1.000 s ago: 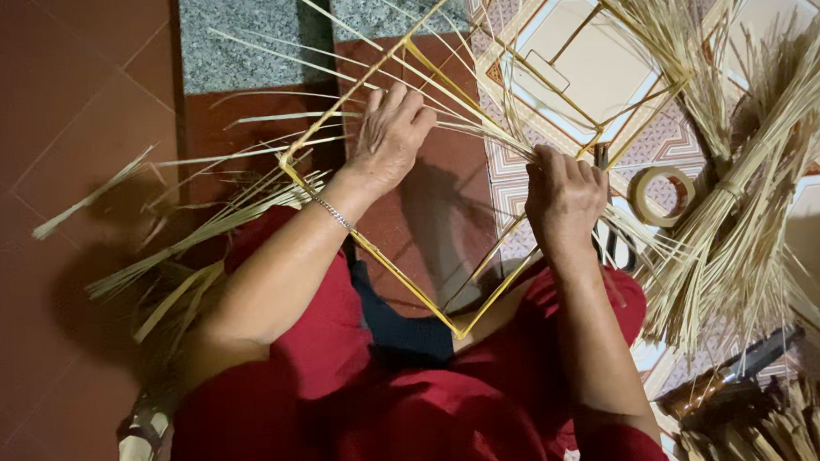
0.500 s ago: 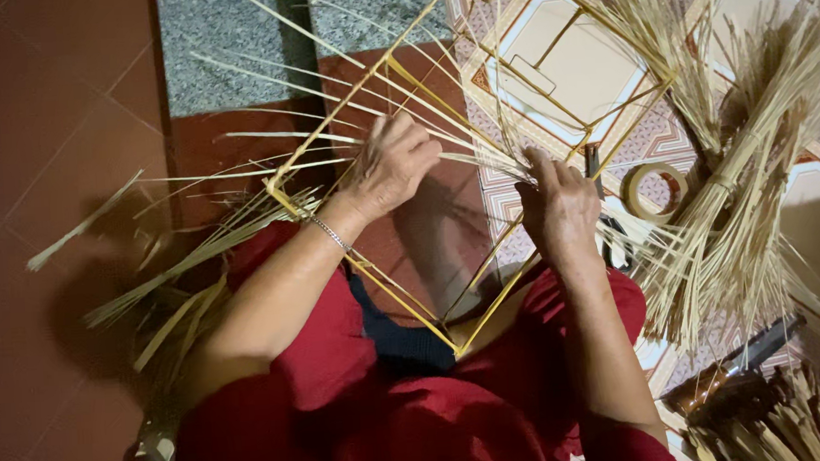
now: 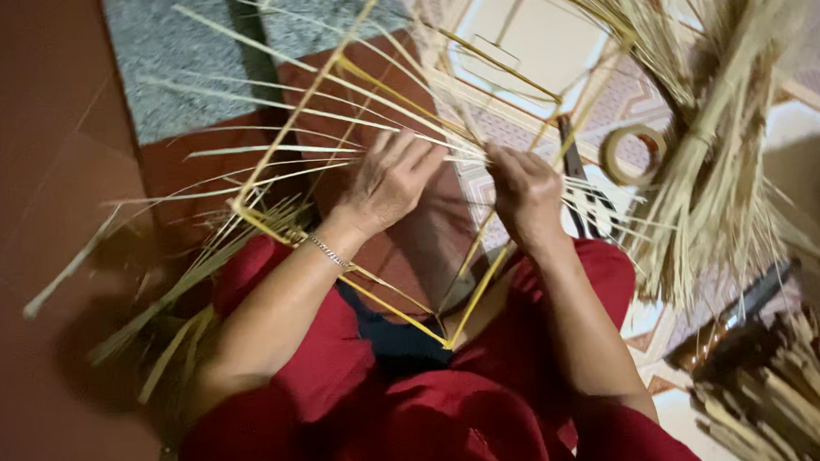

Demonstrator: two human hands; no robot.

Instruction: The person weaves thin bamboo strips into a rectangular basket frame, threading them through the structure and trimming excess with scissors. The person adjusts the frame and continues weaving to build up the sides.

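Observation:
A square frame of thin yellow bamboo sticks (image 3: 292, 115) rests tilted over my lap, one corner pointing at my body. Several long pale bamboo strips (image 3: 265, 149) lie across it, sticking out to the left. My left hand (image 3: 391, 180) is curled over these strips near the frame's middle, fingers pinching them. My right hand (image 3: 523, 189), just to the right, grips the same strips where they cross a frame stick. A thin bracelet sits on my left wrist.
A thick bundle of loose bamboo strips (image 3: 714, 149) stands at the right. A roll of tape (image 3: 633, 153) and dark scissors (image 3: 578, 180) lie on the patterned floor tiles beyond my right hand. More cut sticks (image 3: 793, 397) are piled at lower right. Red-brown floor lies left.
Both hands have drawn closer together on the strips near the frame's centre. The view has shifted, so the frame and hands sit slightly lower and nearer.

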